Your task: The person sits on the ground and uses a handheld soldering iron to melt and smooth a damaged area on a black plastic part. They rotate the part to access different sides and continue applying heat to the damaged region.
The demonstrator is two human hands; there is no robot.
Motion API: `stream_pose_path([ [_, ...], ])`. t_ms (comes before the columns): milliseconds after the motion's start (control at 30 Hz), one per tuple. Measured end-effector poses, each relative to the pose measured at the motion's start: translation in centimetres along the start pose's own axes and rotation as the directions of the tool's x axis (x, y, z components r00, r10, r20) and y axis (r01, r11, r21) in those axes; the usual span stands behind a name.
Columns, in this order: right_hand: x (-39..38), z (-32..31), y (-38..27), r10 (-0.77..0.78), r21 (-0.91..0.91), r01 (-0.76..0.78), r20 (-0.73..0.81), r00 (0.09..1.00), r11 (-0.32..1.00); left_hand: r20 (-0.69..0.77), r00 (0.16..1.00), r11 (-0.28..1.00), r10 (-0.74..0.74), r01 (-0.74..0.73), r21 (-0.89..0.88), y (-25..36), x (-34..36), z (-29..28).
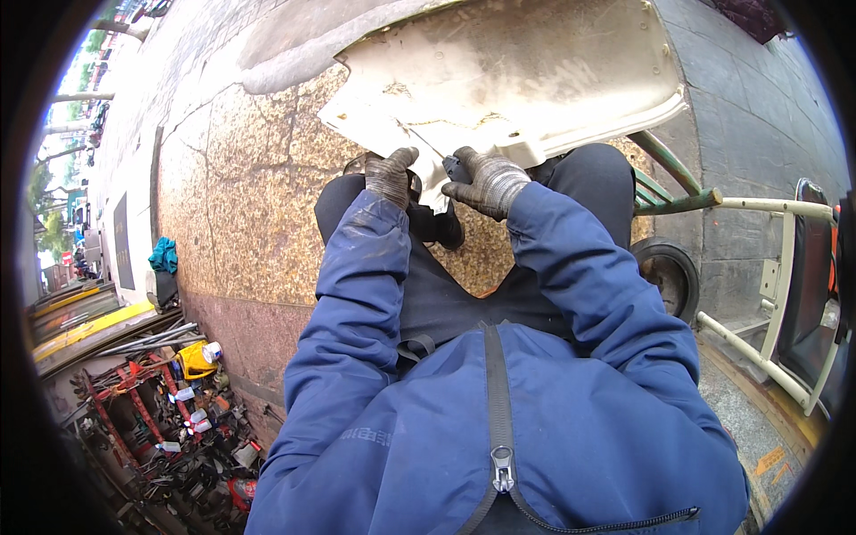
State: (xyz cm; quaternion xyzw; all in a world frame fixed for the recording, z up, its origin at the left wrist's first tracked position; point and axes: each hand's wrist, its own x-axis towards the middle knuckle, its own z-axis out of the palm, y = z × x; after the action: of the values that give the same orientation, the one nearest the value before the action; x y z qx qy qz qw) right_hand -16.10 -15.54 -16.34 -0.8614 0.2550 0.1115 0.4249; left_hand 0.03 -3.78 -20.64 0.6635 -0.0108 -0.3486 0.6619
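A large off-white curved panel [535, 76], scuffed and stained brown, leans over my knees at the top of the view. My left hand [390, 178], in a dirty grey knit glove, is closed at the panel's near left edge, thumb on top; its fingertips are hidden. In the same kind of glove, my right hand [490, 183] wraps round the dark handle of a screwdriver [456, 169]. The tool's thin shaft points up and left across the panel's near edge, between both hands. What its tip touches is too small to tell.
A wooden-legged stool or chair [673, 183] and a black wheel [667, 278] stand right of my knees. Further right is a metal-framed chair [789, 294]. At lower left, a red rack [134, 406] holds jumbled tools and bottles. A teal cloth [163, 255] lies above it.
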Motion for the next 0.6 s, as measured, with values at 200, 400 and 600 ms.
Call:
stream_pose_path([
  [200,-0.3,-0.1,-0.2,0.015,0.009,-0.015,-0.02,1.0,1.0,0.015,0.998,0.998,-0.063,0.063,0.019,0.4,0.1,0.1],
  [400,0.7,-0.2,-0.7,-0.005,-0.017,0.005,-0.031,1.0,1.0,0.038,0.999,0.999,0.035,-0.035,-0.018,0.6,-0.8,0.5],
  [600,0.7,-0.1,-1.3,-0.004,-0.005,0.004,-0.013,1.0,1.0,0.062,0.996,0.997,-0.062,0.059,0.057,0.7,0.1,-0.2],
])
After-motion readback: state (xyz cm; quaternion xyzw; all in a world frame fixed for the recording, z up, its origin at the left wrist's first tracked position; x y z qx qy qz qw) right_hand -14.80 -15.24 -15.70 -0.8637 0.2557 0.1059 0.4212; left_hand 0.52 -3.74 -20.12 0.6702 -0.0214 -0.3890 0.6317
